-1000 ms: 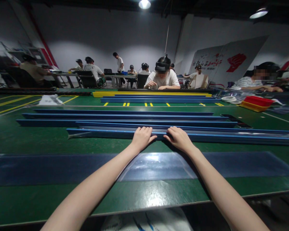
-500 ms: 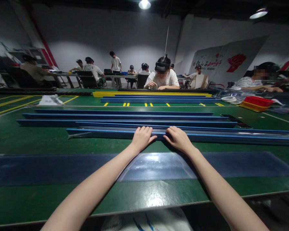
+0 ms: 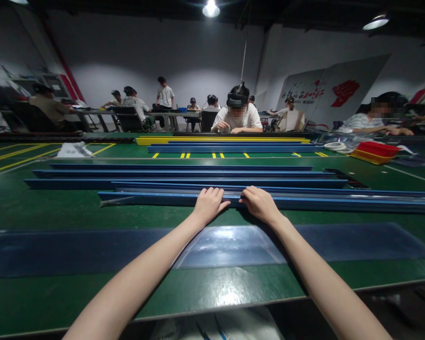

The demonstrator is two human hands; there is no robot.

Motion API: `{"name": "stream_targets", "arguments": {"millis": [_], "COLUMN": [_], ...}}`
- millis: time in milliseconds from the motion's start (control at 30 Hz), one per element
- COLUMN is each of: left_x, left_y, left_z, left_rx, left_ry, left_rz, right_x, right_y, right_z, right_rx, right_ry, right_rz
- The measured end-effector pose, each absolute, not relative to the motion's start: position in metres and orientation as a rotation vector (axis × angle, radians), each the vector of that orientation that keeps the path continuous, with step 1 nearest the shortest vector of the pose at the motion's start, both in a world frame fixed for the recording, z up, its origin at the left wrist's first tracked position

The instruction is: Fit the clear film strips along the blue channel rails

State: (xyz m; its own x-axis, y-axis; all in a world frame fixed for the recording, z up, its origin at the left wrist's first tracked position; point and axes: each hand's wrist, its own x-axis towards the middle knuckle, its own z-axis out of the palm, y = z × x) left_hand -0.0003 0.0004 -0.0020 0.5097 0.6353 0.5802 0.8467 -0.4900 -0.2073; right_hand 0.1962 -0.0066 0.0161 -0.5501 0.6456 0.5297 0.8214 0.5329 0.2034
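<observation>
Grasping the front blue channel (image 3: 304, 204), laid lengthwise just beyond the clear plastic strip (image 3: 230, 245) on the green table (image 3: 38, 302). Hooking the left hand (image 3: 208, 206) over the channel's near wall, with its thumb toward the right hand (image 3: 260, 204). Curling the latter over the same wall, leaving a small gap between, and gripping there too, with firmness impossible to tell. Facing more blue channels (image 3: 92, 183) farther beyond the strip, and, well past it, a yellow channel (image 3: 156, 141) and a red tray (image 3: 377, 149).
</observation>
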Motion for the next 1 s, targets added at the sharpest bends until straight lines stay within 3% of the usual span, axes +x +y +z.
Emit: {"name": "stream_targets", "arguments": {"millis": [1000], "left_x": [-0.002], "left_y": [0.0], "left_z": [0.0], "left_rx": [-2.248], "left_ry": [-1.164], "left_rz": [-0.677], "right_x": [0.238], "right_y": [-0.017], "right_z": [0.032], "right_rx": [-1.539], "right_ry": [-2.341], "right_rz": [-0.456]}}
